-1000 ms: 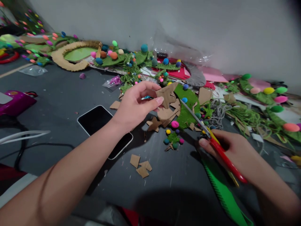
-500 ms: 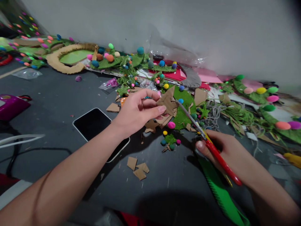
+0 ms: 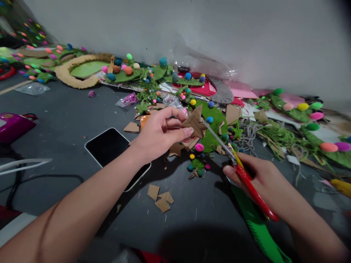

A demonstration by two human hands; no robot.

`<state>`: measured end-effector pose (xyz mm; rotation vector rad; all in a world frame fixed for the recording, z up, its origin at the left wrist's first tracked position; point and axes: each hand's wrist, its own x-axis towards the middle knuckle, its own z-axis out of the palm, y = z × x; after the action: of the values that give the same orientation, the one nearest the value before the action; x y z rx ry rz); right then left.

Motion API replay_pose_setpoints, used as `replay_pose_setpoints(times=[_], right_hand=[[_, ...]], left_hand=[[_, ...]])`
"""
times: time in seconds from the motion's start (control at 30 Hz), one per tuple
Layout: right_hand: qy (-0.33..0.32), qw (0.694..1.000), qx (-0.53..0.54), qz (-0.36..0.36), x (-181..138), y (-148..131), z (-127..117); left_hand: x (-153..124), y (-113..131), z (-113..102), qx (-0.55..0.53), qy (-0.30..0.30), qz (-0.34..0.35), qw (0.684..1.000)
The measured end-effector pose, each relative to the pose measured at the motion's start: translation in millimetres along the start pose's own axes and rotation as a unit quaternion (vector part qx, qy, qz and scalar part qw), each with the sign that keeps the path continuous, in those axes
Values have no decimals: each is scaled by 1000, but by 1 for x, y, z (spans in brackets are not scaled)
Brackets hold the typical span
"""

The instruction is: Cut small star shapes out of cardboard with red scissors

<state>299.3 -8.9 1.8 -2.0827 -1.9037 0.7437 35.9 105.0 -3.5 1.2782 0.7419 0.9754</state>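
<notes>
Between thumb and fingers, my left hand (image 3: pixel 161 135) pinches a brown cardboard star (image 3: pixel 194 122) above the table. My right hand (image 3: pixel 255 173) is closed around the handles of red-handled scissors (image 3: pixel 248 179), whose blade tips meet the star's right edge. Under the star lie another cardboard star (image 3: pixel 176 149) and a piece of green felt (image 3: pixel 215 135). A small green star with coloured pom-poms (image 3: pixel 197 163) sits just below, on the dark tabletop. Several cardboard offcuts (image 3: pixel 162 204) are scattered nearer to me.
A tablet-like device with a black screen (image 3: pixel 109 146) lies beneath my left forearm. A green toothed strip (image 3: pixel 255 226) lies under my right wrist. Green pom-pom wreaths, a tan ring (image 3: pixel 64 75) and grey yarn (image 3: pixel 248 129) line the wall side. A purple device (image 3: pixel 15 126) is at left.
The star has turned slightly in my left fingers, and a flap at its right side no longer shows. The scissors have shifted a little left and down.
</notes>
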Motion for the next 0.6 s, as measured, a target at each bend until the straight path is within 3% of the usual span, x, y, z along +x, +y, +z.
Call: replay_pose_setpoints(times=[0.6], right_hand=[[-6, 1000, 9, -2, 0, 2, 1]], left_hand=[[-1, -1, 2, -38, -11, -18, 999]])
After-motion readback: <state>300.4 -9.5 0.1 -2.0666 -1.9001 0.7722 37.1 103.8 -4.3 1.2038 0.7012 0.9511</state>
